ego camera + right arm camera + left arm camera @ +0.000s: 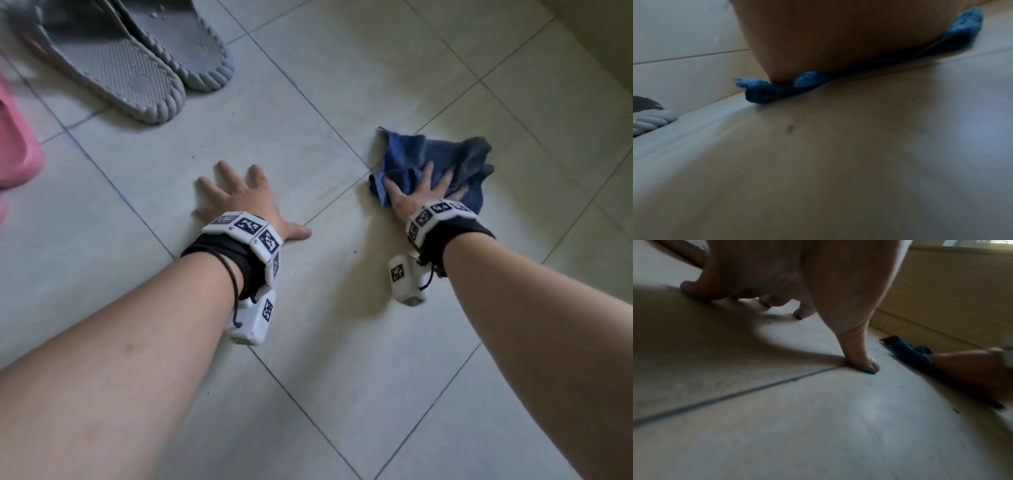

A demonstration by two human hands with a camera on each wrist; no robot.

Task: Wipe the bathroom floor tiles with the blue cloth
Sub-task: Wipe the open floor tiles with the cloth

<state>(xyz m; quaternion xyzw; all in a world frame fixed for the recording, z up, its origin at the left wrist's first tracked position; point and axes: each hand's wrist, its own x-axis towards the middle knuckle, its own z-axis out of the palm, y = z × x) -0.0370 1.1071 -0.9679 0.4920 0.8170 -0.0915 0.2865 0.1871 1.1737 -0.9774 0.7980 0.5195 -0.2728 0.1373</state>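
Observation:
A crumpled blue cloth [435, 161] lies on the pale floor tiles [308, 342] at the right. My right hand [423, 186] presses flat on it with spread, straight fingers. In the right wrist view the heel of the palm sits on the blue cloth [805, 81], whose edges stick out both sides. My left hand [239, 198] rests flat on the bare tile to the left, fingers splayed and holding nothing. The left wrist view shows its thumb [859, 356] on a grout line and the blue cloth [908, 350] beyond.
A pair of grey slippers [137, 68] stands at the top left, with a pink plastic object [17, 150] at the left edge. A beige tiled wall [951, 296] runs along the right, close behind the cloth. Dark grout lines cross the floor.

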